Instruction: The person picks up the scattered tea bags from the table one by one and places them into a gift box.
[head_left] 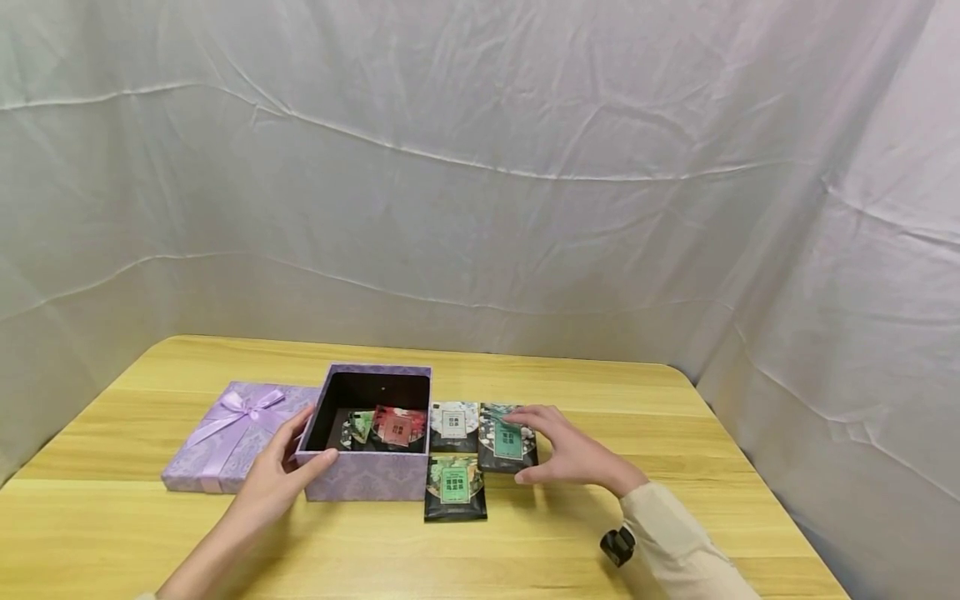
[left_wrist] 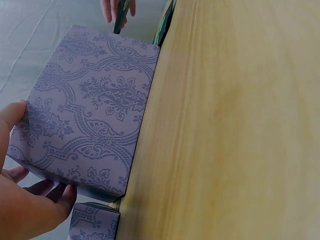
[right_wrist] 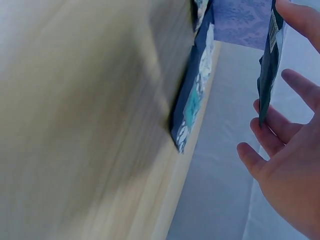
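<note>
A purple patterned box (head_left: 366, 479) stands lidless, with red and green sachets (head_left: 399, 429) inside its dark interior. My left hand (head_left: 273, 471) grips its near left corner, thumb on the front wall and fingers along the left side. Over the sachets to the right, my right hand (head_left: 562, 446) pinches a dark tea sachet (right_wrist: 270, 65) between thumb and fingers, raised off the table. Below that one, a teal-labelled sachet (right_wrist: 192, 107) lies on the tabletop, mostly covered in the head view. A white-labelled sachet (head_left: 453, 427) and a green-labelled sachet (head_left: 456, 487) lie beside the box.
The purple lid (head_left: 232, 437) with its ribbon bow lies left of the box. Everything stands on a wooden table (head_left: 360, 554) with rounded far corners. A pale cloth (head_left: 480, 217) hangs behind and at the sides. A black band (head_left: 618, 546) is at the right wrist.
</note>
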